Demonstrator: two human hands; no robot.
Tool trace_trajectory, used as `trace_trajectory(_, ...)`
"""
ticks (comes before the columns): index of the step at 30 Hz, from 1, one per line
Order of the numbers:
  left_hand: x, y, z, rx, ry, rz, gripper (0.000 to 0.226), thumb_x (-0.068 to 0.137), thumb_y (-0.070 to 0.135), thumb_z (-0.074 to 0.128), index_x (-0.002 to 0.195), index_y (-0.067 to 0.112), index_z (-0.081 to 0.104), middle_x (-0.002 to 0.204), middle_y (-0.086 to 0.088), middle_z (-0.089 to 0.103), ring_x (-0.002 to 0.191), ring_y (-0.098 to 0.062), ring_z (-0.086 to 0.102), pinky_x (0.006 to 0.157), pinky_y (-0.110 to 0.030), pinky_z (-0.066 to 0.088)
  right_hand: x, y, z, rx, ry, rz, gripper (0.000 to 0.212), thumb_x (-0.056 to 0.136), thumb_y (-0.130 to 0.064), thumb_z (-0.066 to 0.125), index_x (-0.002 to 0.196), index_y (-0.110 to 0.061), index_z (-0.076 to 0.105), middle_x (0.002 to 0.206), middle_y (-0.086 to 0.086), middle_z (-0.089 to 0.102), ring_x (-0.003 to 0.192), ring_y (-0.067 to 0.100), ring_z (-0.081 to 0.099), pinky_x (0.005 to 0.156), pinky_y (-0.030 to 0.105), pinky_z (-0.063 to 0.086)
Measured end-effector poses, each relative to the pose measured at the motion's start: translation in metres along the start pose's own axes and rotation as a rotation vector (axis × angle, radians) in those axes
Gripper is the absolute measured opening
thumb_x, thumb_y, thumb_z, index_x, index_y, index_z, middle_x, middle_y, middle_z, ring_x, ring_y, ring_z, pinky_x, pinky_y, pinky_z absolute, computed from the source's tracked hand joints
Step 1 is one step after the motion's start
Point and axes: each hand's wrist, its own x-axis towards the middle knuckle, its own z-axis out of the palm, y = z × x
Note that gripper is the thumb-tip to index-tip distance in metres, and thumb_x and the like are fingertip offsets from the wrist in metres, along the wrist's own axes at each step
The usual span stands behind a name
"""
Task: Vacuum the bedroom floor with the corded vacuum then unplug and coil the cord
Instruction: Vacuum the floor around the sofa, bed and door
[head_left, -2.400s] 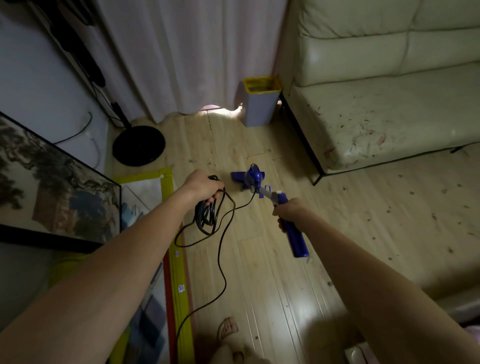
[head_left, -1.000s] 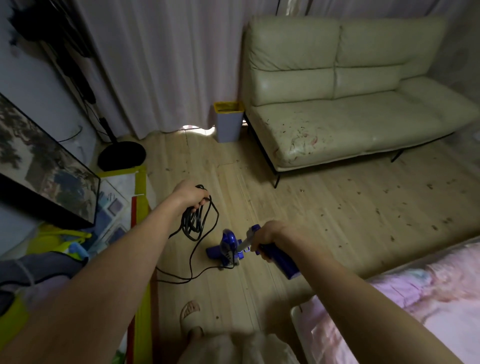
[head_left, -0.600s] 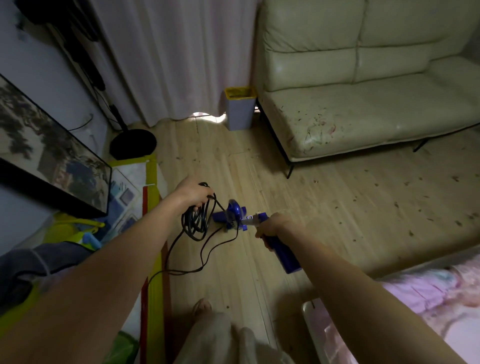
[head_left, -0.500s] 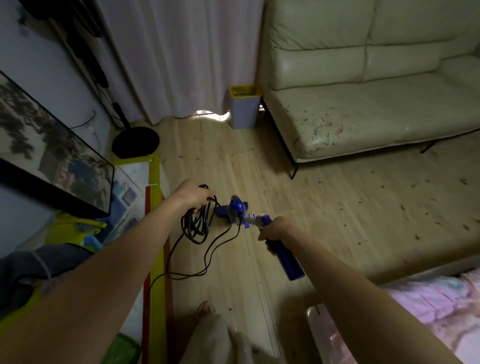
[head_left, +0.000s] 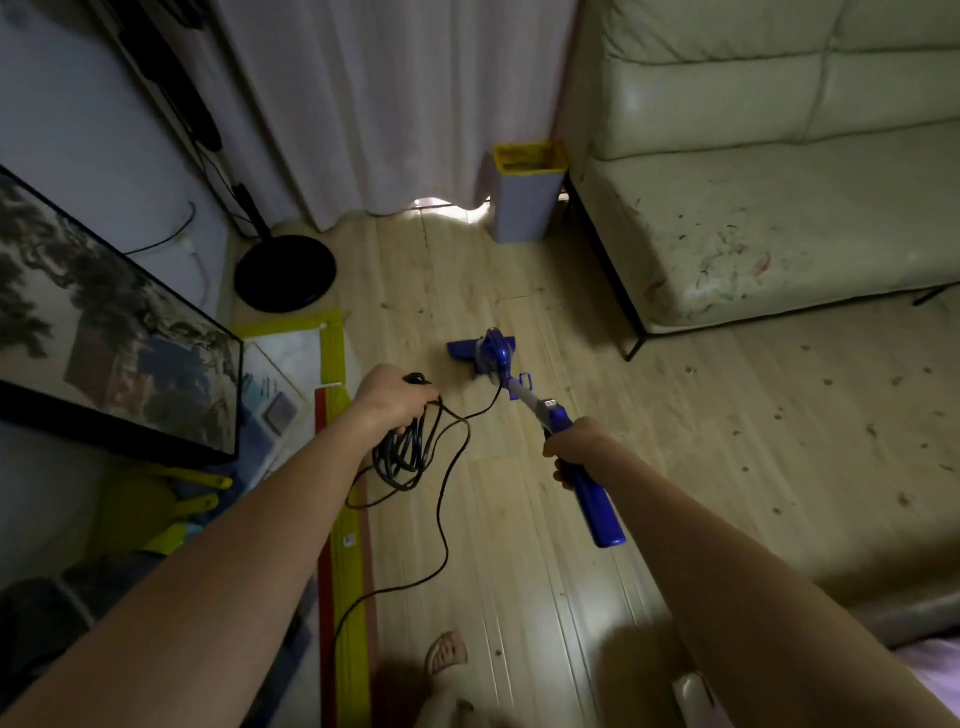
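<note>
Blue vacuum, one; cord, one.

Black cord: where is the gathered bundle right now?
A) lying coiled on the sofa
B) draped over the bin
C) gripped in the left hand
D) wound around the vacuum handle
C: the left hand grips the looped black cord, which hangs beneath it above the floor.

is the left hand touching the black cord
Touching. The head view shows the left hand with its fingers curled round the gathered loops of the black cord, which hang below the fist.
</note>
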Motion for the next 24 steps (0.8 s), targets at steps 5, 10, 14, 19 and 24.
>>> trace_trajectory(5, 0.039, 0.0, -0.019, -0.007, 0.002, 0.003, 0.019, 0.091, 0.022, 0.061, 0.079, 0.006, 0.057, 0.06, -0.003, 0.05, 0.051, -0.015, 0.046, 0.048, -0.024, 0.036, 0.035, -0.037, 0.009, 0.018, 0.013, 0.0, 0.028, 0.087, 0.001, 0.062, 0.113, 0.001, 0.05, 0.073, 0.013, 0.057, 0.055, 0.022, 0.057, 0.048, 0.032, 0.049)
trace_trajectory(10, 0.065, 0.001, -0.034, 0.001, 0.006, -0.016, 0.021, 0.09, 0.022, 0.062, 0.081, 0.004, 0.059, 0.061, -0.006, 0.052, 0.05, -0.016, 0.046, 0.049, -0.026, 0.039, 0.052, -0.057, 0.019, 0.033, 0.028, -0.029, 0.032, 0.086, -0.003, 0.063, 0.116, 0.001, 0.052, 0.075, 0.012, 0.059, 0.056, 0.021, 0.059, 0.049, 0.031, 0.05)
trace_trajectory(14, 0.072, 0.007, -0.036, 0.011, -0.009, -0.021, 0.022, 0.089, 0.022, 0.063, 0.075, 0.007, 0.056, 0.063, -0.006, 0.054, 0.051, -0.016, 0.046, 0.051, -0.027, 0.041, 0.048, -0.053, 0.028, 0.074, -0.012, -0.012, 0.034, 0.084, -0.017, 0.074, 0.103, -0.004, 0.05, 0.075, 0.01, 0.058, 0.057, 0.018, 0.057, 0.052, 0.029, 0.051)
trace_trajectory(19, 0.055, 0.004, -0.035, -0.003, -0.003, -0.015, 0.018, 0.089, 0.021, 0.062, 0.082, 0.005, 0.059, 0.066, -0.007, 0.054, 0.052, -0.016, 0.047, 0.05, -0.027, 0.041, 0.023, -0.04, 0.029, 0.053, -0.023, -0.023, 0.037, 0.082, -0.011, 0.074, 0.11, -0.001, 0.051, 0.076, 0.011, 0.059, 0.057, 0.019, 0.058, 0.047, 0.029, 0.05)
trace_trajectory(24, 0.015, -0.019, -0.025, 0.011, 0.004, -0.033, 0.017, 0.09, 0.022, 0.061, 0.082, 0.006, 0.058, 0.07, -0.007, 0.057, 0.053, -0.016, 0.049, 0.046, -0.025, 0.039, -0.021, -0.004, 0.038, -0.025, -0.001, -0.036, 0.027, 0.087, 0.0, 0.062, 0.11, 0.002, 0.049, 0.079, 0.014, 0.059, 0.057, 0.02, 0.057, 0.043, 0.029, 0.048)
